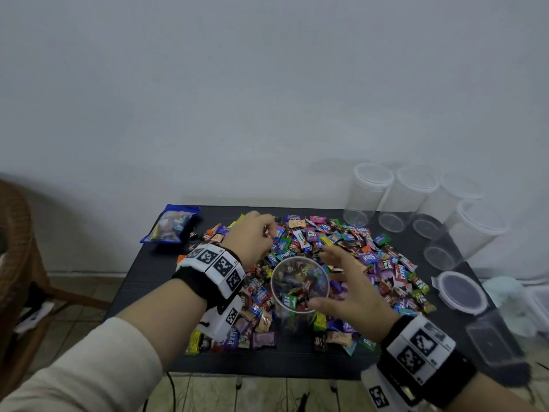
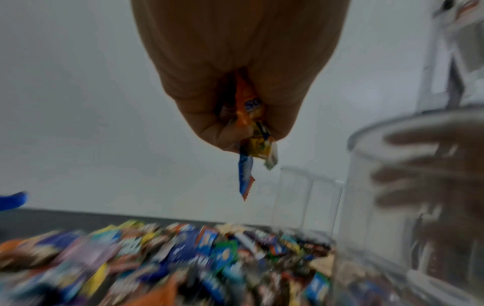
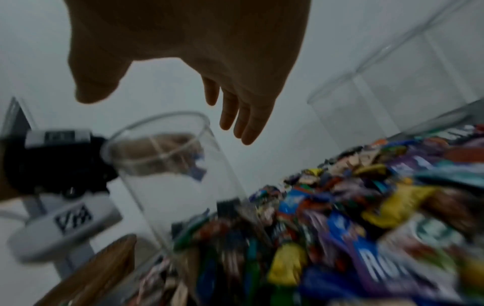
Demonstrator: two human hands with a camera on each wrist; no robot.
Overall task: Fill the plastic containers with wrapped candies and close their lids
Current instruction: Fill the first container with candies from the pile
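On the black table [image 1: 148,281] a big heap of wrapped candies [image 1: 341,263] is lying, and in the middle of this heap an open clear container [image 1: 300,285] is standing upright, with some candies already lying in its bottom. The left hand [image 1: 252,239] is hovering above the far-left side of the heap, just behind the container, and its fingers are curling together around a small bunch of candies [image 2: 251,132]; an orange wrapper and a blue one are sticking out from the fist in the left wrist view. The right hand [image 1: 353,286] is staying beside the right side of the container with the fingers [image 3: 243,116] straight and slightly spread, the thumb pointing toward the rim; I cannot tell if the thumb is touching the wall of the container. At the far right corner of the table several closed empty containers [image 1: 371,191] are standing near each other, and a loose lid [image 1: 460,292] is lying flat at the right edge. A blue candy bag [image 1: 172,224] is lying at the far left corner.
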